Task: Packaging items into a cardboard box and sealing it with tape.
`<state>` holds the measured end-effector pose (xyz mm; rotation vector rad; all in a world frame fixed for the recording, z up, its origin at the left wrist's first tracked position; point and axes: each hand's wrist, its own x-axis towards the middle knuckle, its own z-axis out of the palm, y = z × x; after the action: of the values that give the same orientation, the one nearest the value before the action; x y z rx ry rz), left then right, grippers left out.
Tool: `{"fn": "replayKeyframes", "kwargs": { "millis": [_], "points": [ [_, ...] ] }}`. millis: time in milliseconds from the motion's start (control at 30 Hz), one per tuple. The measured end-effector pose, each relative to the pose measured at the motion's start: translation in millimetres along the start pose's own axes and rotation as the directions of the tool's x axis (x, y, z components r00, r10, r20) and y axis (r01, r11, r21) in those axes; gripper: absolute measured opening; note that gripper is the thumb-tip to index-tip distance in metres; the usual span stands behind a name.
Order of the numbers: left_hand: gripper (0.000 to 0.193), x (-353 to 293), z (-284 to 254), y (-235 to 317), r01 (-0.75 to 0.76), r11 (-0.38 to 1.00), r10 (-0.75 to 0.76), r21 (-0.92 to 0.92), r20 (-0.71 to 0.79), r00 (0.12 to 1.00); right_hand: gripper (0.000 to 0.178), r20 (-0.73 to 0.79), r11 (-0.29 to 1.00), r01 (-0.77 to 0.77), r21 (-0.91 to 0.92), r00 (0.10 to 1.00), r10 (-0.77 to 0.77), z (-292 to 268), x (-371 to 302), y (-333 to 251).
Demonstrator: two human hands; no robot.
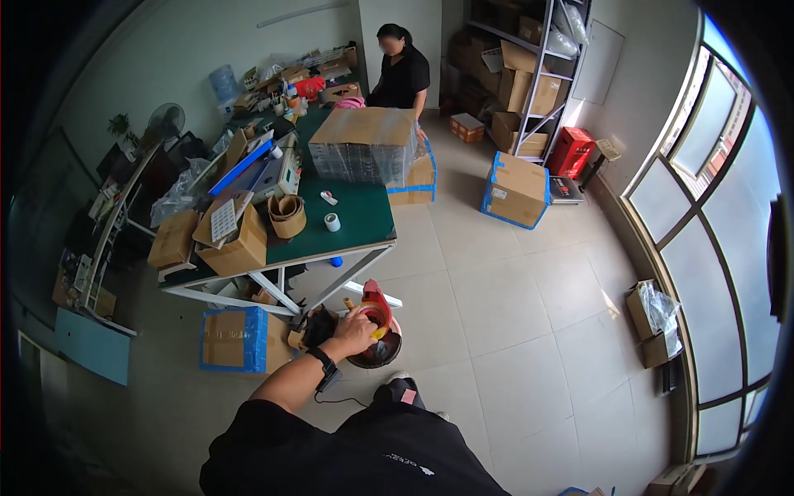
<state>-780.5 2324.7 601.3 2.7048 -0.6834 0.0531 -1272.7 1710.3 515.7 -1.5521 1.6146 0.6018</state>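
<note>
My left hand [356,331], with a dark band on its wrist, reaches down beside the table's near leg. Its fingers are closed on a red tape dispenser [375,298] with a yellowish roll of tape. Directly under the dispenser stands a round, dark container with a reddish rim [395,341]; my hand and the dispenser hide part of it. I cannot tell whether the dispenser rests on the container or is lifted off it. My right hand does not show.
The green table [356,223] bears a wrapped stack under cardboard [364,128], a white roll [332,222] and open cartons. Blue-taped cartons [517,192] stand on the floor, one [236,339] left of my hand. A person in black [404,78] stands behind the table.
</note>
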Motion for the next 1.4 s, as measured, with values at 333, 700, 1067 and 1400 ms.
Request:
{"fn": "replayKeyframes", "kwargs": {
  "millis": [333, 700, 1067, 1400],
  "points": [
    [0.021, 173, 27, -206, 0.049, 0.998, -0.042, 0.030, -0.185, 0.982, 0.026, 0.023, 0.788, 0.460, -0.408, 0.868, -0.495, 60, -52, -85],
    [0.034, 264, 66, -291, 0.319, 0.947, -0.314, 0.039, -0.102, 0.944, 0.029, -0.186, 0.985, 0.022, 0.170, 0.983, 0.010, 122, -211, -164],
    [0.056, 181, 62, -115, 0.273, 0.952, -0.247, 0.138, -0.179, 0.952, 0.034, -0.157, 0.895, 0.278, -0.349, 0.924, -0.348, 144, -154, 59],
    [0.060, 19, 207, 273, -0.244, 0.913, 0.366, -0.328, 0.922, 0.130, 0.010, -0.211, 0.878, 0.081, 0.472, 0.977, 0.023, 72, -145, 269]
  ]
}}
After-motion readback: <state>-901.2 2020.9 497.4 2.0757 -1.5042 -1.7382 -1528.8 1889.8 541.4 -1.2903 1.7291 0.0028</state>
